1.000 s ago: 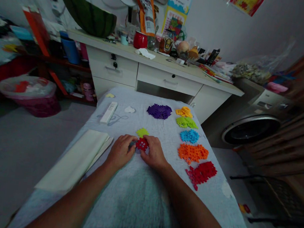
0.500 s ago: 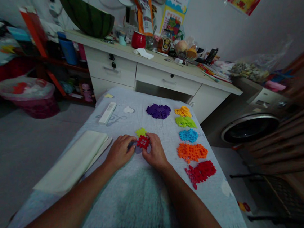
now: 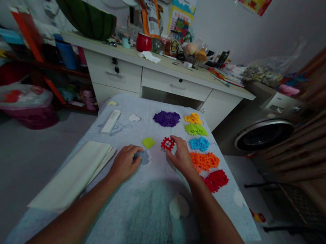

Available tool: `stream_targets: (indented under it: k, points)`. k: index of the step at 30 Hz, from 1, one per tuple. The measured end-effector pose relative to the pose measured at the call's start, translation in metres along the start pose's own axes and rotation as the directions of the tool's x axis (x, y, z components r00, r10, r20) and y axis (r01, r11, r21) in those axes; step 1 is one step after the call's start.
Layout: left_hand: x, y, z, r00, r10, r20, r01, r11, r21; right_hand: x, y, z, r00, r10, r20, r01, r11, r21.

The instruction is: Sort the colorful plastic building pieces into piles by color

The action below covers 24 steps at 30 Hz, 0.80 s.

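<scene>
My right hand (image 3: pixel 182 156) pinches a red square plastic building piece (image 3: pixel 167 143), with notched edges and a window-like grid, between thumb and forefinger. My left hand (image 3: pixel 124 163) rests on the cloth-covered table, fingers curved, with thumb and forefinger apart and nothing between them. Beyond my left hand lies a single yellow-green notched piece (image 3: pixel 148 142), apart from both hands. A purple pile (image 3: pixel 166 119) of similar pieces lies farther back. Down the right side run piles in yellow (image 3: pixel 193 118), green (image 3: pixel 196 129), blue (image 3: pixel 198 143), orange (image 3: pixel 207 162) and red (image 3: pixel 216 181); my right forearm partly covers the last two.
A white bar-shaped object (image 3: pixel 111 122) and a folded cream cloth (image 3: pixel 72 176) lie on the table's left. Behind stands a white drawer desk (image 3: pixel 112 72) bearing a watermelon piece (image 3: pixel 85 17) and jars. A washing machine (image 3: pixel 263 124) stands right, a pink bin (image 3: pixel 28 113) left.
My right hand has moved right with the red piece, away from the yellow-green piece and my left hand. My left hand stays near its place. The view has shifted slightly.
</scene>
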<state>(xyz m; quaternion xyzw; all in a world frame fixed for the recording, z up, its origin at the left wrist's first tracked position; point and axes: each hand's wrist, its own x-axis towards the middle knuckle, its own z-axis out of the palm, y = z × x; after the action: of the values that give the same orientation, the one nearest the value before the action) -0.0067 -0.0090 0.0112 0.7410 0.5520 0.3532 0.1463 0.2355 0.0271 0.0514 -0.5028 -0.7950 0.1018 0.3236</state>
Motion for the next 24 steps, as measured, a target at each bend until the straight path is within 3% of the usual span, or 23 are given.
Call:
stream_targets:
  k: [7,14,18,24]
  points:
    - [0.0,-0.003,0.002,1.0,-0.003,-0.002,0.003,1.0,-0.007,-0.006,0.044,-0.042,0.986,0.116,-0.115,-0.126,0.989,-0.083]
    - [-0.001,-0.004,0.002,1.0,0.001,0.002,-0.001,1.0,0.007,-0.029,0.079,-0.091,0.957,0.218,-0.193,-0.252,0.952,-0.176]
    - [0.0,-0.004,0.001,1.0,0.008,0.003,-0.008,1.0,0.017,-0.05,0.081,-0.111,0.962,0.242,-0.125,-0.264,0.944,-0.199]
    - [0.001,-0.004,0.001,1.0,0.007,0.009,-0.007,0.999,0.032,-0.086,0.06,-0.113,0.96,0.244,0.136,-0.212,0.953,-0.217]
